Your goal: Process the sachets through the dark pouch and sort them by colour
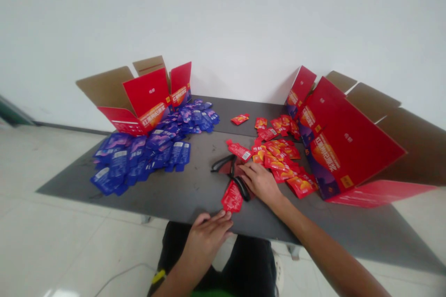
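Note:
My right hand (pixel 260 181) grips a pair of sunglasses (pixel 240 181) by the lens side; the black temples stick out to the left, and the lenses look reddish. Under one temple lies a red pouch (pixel 232 198), close to the table's front edge. The fingertips of my left hand (pixel 211 232) touch that pouch's near end, fingers stretched out and the palm over the table edge. Just beyond the sunglasses rests another red pouch (pixel 239 150) with a barcode label.
Several red-orange pouches (pixel 278 153) are spread beside an open red carton (pixel 348 139) on the right. On the left, a heap of blue pouches (pixel 139 157) spreads in front of another open red carton (pixel 149 95). A white wall (pixel 237 32) stands behind the dark table (pixel 202 185).

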The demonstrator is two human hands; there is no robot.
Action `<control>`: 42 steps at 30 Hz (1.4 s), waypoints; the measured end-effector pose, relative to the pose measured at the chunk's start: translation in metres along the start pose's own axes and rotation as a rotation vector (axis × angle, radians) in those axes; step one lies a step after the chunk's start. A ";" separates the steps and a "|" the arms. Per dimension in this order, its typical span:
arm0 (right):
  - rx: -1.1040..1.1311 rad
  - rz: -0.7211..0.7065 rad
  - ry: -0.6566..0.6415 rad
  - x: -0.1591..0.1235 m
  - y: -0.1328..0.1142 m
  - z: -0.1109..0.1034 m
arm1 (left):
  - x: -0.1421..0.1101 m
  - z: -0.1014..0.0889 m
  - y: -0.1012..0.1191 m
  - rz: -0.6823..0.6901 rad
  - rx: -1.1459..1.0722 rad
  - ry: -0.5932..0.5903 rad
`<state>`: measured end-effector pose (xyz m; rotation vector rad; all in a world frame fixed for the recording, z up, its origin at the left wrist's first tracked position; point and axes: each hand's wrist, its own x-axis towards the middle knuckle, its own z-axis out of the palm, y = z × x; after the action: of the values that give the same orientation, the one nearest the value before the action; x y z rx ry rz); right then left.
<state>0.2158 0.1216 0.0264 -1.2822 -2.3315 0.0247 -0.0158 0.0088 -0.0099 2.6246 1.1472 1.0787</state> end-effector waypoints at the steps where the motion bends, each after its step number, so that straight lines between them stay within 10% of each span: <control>1: -0.008 0.002 0.017 0.002 0.001 -0.003 | 0.000 0.000 0.000 -0.004 -0.002 0.000; 8: 0.140 -0.208 -0.103 -0.027 -0.045 0.001 | -0.002 0.001 0.002 -0.063 -0.020 -0.008; 15: -0.022 -0.014 0.006 0.006 0.008 -0.004 | 0.001 -0.001 0.000 -0.027 -0.017 -0.025; 22: 0.138 -0.216 -0.109 -0.031 -0.048 0.002 | -0.003 0.002 0.001 -0.095 -0.033 -0.032; 29: -0.029 -0.017 0.000 0.008 0.013 0.000 | 0.001 -0.001 -0.001 -0.037 -0.017 -0.041; 37: 0.125 -0.218 -0.088 -0.029 -0.046 0.000 | -0.002 0.001 0.001 -0.111 -0.050 -0.068; 42: 0.032 -0.070 -0.033 -0.006 -0.003 0.008 | 0.000 0.000 0.000 -0.050 -0.044 -0.044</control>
<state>0.2130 0.1171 0.0176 -1.1922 -2.3929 0.0606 -0.0155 0.0087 -0.0096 2.5591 1.1598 1.0197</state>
